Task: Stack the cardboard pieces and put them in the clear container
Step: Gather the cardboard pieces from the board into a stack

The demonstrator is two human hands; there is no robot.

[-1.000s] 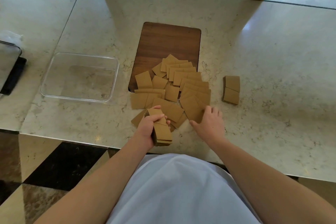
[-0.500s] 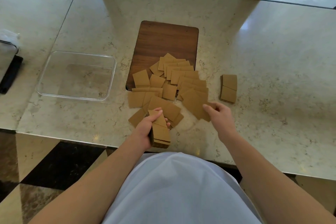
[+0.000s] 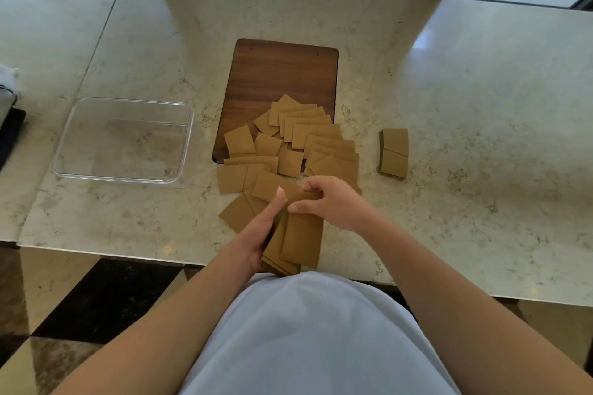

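Note:
Several brown cardboard squares [image 3: 308, 144] lie scattered over the near end of a dark wooden board [image 3: 282, 74] and the marble counter. My left hand [image 3: 260, 234] grips a stack of cardboard pieces [image 3: 295, 244] near the counter's front edge, thumb up along its left side. My right hand [image 3: 333, 202] pinches the top end of a piece laid on that stack. The clear container [image 3: 125, 141] stands with nothing in it at the left. A small separate pile of cardboard [image 3: 394, 152] sits to the right.
A dark object and a white one [image 3: 8, 112] sit at the far left edge of the counter. The counter's front edge [image 3: 128, 255] runs just below my hands, with tiled floor beneath. A wood-framed window stands at the back.
My right hand picked up a piece from the right of the heap and carried it left onto the stack held by my left hand. The left hand stayed in place.

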